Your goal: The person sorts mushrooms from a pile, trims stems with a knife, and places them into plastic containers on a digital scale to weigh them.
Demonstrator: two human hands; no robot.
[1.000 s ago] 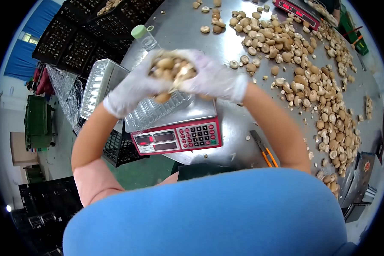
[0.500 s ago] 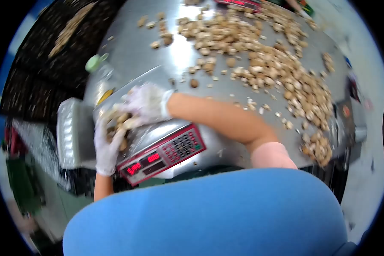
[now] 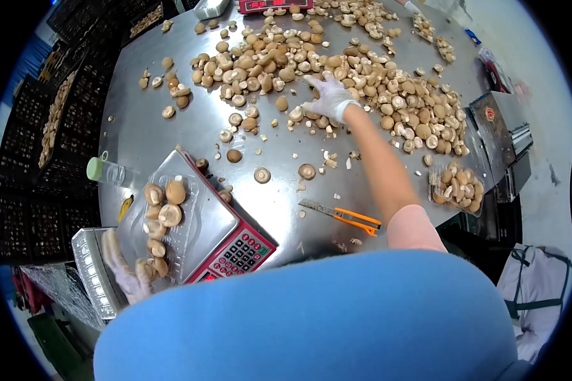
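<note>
My gloved right hand (image 3: 329,100) reaches out over the near edge of a large heap of mushrooms (image 3: 413,108), fingers spread, with the thumb beside a pale mushroom (image 3: 297,114). At lower left, my gloved left hand (image 3: 128,270) has its fingers stretched out along the left side of a clear plastic tray (image 3: 194,209). Several brown-capped mushrooms (image 3: 170,215) sit in that tray, which rests on the metal platform of a red digital scale (image 3: 240,254). The lower part of the scale's display is hidden by my blue front.
An orange utility knife (image 3: 356,219) lies on the steel table (image 3: 267,209) among stem scraps. At right stands a filled mushroom tray (image 3: 457,187). Left are a green-capped bottle (image 3: 106,171), stacked clear trays (image 3: 95,270) and black crates (image 3: 19,222). Another person's hand (image 3: 413,7) shows far off.
My right hand has left the tray on the scale and moved right and away to the heap. The left hand has shifted to the tray's outer side. The whole view has turned.
</note>
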